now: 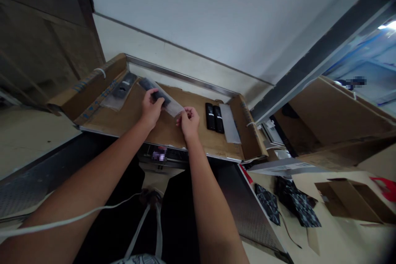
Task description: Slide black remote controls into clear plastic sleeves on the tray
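Nearest to my head camera, two bare forearms reach over the near edge of the cardboard liner [125, 117], my landmark here. Above the middle of that liner, I see the right hand [188, 121] with its fingers curled, fingertips pinching the loose end of a clear plastic sleeve [175, 108]. The left hand [150, 109], just to its left over the liner, is closed around the black device [166, 100] in that sleeve, thumb on top. The device looks long, slim and dark, its outline softened by the milky, slightly glossy film; the fingers cover part of it, so I cannot make out any buttons. The sleeve runs past the device toward the right hand as a flat, pale strip. Near the liner's right end lie two bare black handsets [214, 118], side by side, each with a small white mark, and next to them a flat whitish sleeve [229, 123]. At the liner's left end rests another bagged dark device [124, 86]. Beyond the liner's far edge stands a white panel [185, 16].
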Action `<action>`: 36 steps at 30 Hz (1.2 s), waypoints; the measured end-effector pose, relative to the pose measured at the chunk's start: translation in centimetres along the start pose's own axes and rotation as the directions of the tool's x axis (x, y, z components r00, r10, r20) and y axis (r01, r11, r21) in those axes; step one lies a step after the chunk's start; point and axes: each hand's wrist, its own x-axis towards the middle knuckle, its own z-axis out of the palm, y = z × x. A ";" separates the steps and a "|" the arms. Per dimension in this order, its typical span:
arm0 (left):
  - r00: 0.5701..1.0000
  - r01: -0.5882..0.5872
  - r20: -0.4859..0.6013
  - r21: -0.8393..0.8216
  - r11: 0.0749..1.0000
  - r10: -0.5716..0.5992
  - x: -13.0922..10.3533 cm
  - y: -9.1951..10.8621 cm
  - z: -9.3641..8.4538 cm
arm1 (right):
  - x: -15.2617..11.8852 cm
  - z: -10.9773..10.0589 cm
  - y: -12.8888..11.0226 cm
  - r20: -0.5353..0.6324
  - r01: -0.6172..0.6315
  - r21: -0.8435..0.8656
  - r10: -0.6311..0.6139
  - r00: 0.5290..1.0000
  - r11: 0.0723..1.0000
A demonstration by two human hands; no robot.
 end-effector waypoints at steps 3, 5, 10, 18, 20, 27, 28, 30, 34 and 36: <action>0.996 -0.084 0.016 0.055 0.995 0.084 0.0 0.1 -0.2 | 0.1 0.0 0.0 0.104 -0.123 0.002 0.122 0.987 0.992; 0.986 -0.158 0.071 0.107 0.982 0.151 -0.2 0.2 -0.2 | 0.0 -0.2 -0.2 0.200 -0.171 -0.011 0.170 0.965 0.985; 0.981 -0.167 0.110 0.045 0.985 0.161 -0.7 0.7 0.1 | -0.2 -0.8 -0.9 0.346 -0.170 -0.004 0.161 0.925 0.985; 0.998 -0.050 0.019 -0.139 0.989 0.053 -0.8 1.4 0.2 | -0.4 -0.8 -1.4 0.324 -0.189 -0.014 0.183 0.928 0.982; 0.999 -0.044 0.021 -0.144 0.989 0.048 -0.8 1.5 0.2 | -0.4 -0.7 -1.5 0.320 -0.200 -0.027 0.198 0.927 0.979; 0.999 -0.039 0.019 -0.166 0.985 0.043 -1.1 2.0 0.3 | -0.5 -0.6 -1.7 0.334 -0.194 -0.041 0.196 0.922 0.980; 0.999 -0.037 0.016 -0.168 0.985 0.040 -1.1 2.0 0.3 | -0.6 -0.6 -1.7 0.331 -0.190 -0.038 0.192 0.924 0.981; 0.999 -0.032 0.012 -0.158 0.987 0.034 -1.1 2.0 0.3 | -0.6 -0.6 -1.6 0.323 -0.182 -0.038 0.184 0.928 0.983; 1.000 -0.025 -0.011 -0.138 0.990 0.024 -1.0 1.9 0.2 | -0.7 -0.5 -1.5 0.295 -0.163 -0.045 0.169 0.940 0.986; 1.000 -0.023 -0.020 -0.138 0.990 0.021 -0.9 1.8 0.1 | -0.7 -0.5 -1.4 0.284 -0.151 -0.041 0.157 0.946 0.988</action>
